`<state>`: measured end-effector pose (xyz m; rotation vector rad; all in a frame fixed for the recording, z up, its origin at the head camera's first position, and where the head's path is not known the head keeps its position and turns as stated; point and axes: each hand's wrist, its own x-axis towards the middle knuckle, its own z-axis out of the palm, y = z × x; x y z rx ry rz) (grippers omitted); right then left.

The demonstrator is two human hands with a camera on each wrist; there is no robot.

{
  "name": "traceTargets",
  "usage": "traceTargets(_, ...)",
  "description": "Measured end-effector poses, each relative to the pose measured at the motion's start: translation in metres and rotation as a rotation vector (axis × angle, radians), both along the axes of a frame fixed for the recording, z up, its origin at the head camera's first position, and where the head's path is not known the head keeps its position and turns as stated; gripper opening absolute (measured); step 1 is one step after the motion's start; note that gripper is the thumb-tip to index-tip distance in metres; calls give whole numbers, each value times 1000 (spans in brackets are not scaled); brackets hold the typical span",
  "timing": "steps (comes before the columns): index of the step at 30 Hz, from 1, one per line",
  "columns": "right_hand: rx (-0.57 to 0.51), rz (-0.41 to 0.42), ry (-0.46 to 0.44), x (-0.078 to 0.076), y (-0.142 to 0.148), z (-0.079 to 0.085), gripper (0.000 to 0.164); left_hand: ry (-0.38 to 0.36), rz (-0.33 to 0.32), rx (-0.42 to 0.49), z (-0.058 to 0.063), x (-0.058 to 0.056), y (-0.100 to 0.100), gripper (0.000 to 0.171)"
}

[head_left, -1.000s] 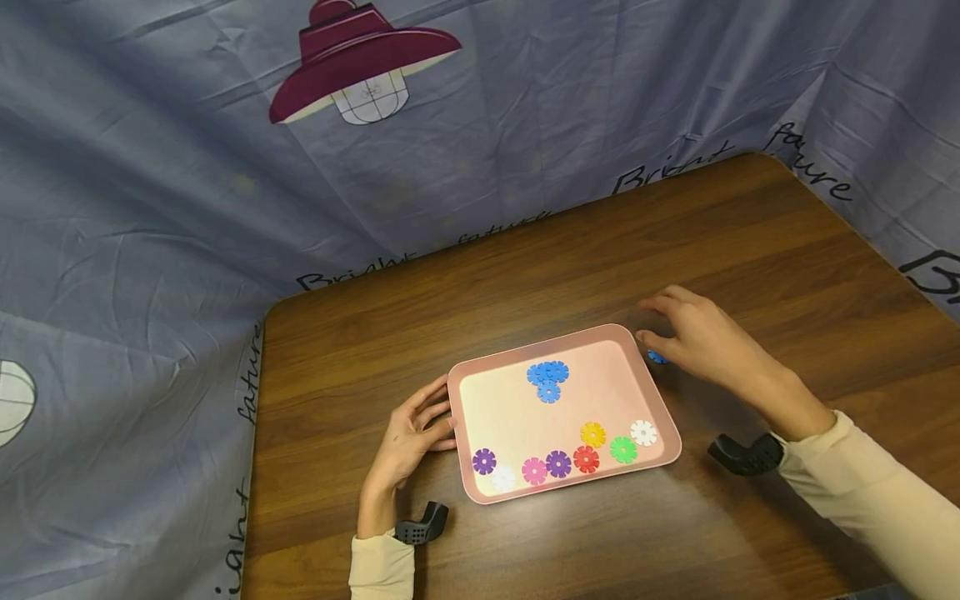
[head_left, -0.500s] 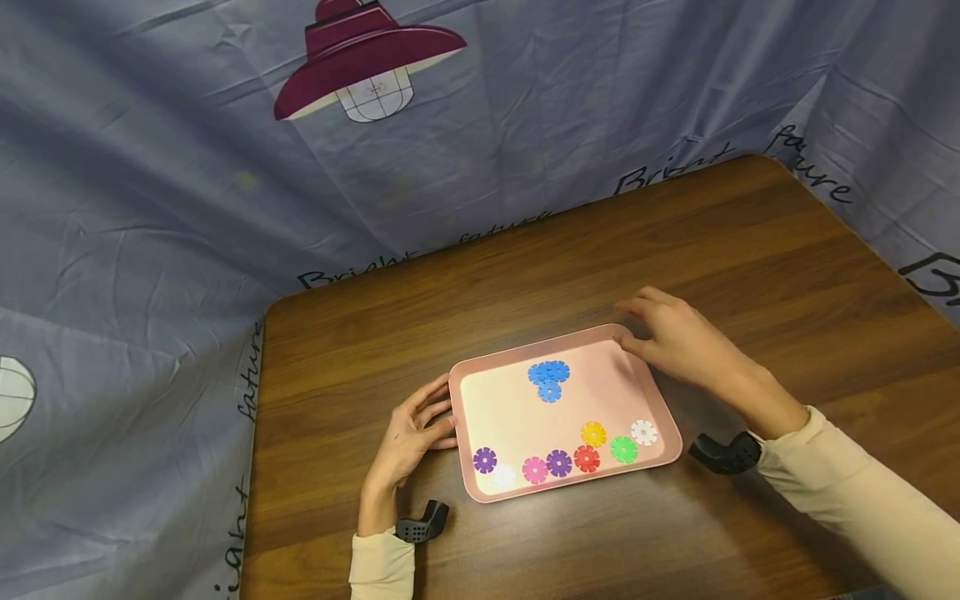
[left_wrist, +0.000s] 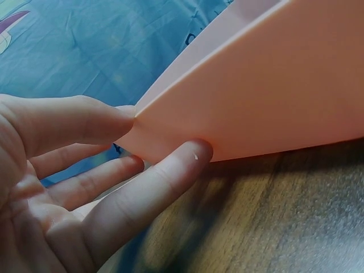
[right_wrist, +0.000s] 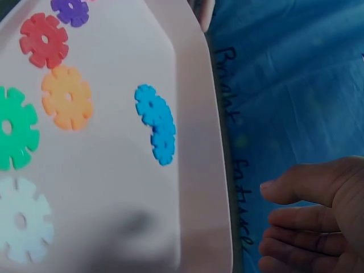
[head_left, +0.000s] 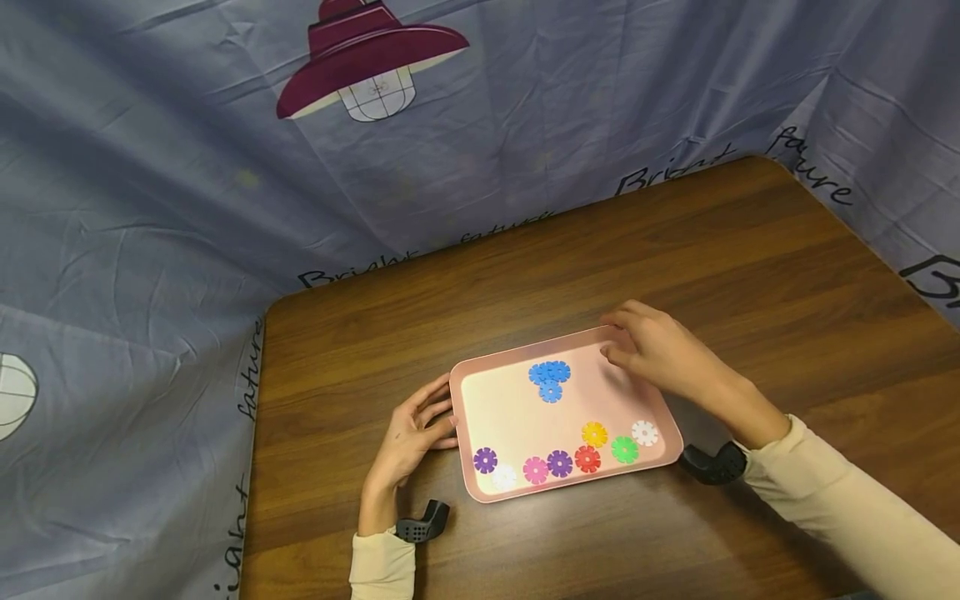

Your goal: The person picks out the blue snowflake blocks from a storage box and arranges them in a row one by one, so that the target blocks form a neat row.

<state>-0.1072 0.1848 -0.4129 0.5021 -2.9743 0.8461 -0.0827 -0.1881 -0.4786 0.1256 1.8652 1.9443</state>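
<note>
A pink tray lies on the wooden table. A cluster of blue toothed discs sits near its far rim, and the right wrist view shows it too. Along the near rim lie yellow, white, green, red, purple and pink discs. My left hand touches the tray's left edge with straight fingers. My right hand hovers over the tray's far right corner, its fingers loosely curled, with no disc seen in them.
A blue-grey printed cloth walls the table at the back and left, close behind the tray. Bare wood stretches to the right and in front of the tray. Black camera mounts sit at both wrists.
My right hand has moved left from the table beside the tray to above its far right corner. The blue disc seen under it a second ago no longer shows. The left hand stayed put.
</note>
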Motion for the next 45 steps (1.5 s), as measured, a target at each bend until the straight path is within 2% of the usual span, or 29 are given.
traceTargets(8, -47, 20, -26, 4, -9, -7, 37, 0, 1, 5, 0, 0, 0, 63)
traceTargets(18, -40, 32, -45, 7, -22, -18, 40, 16, 1, 15, -3, -1, 0, 63)
traceTargets(30, -51, 58, -25, 12, -39, -31, 38, 22, 0, 2, -4, 0, -1, 63)
traceTargets(45, -27, 64, -10, 14, -48, -39, 39, -4, -1, 16, -3, -1, -1, 63)
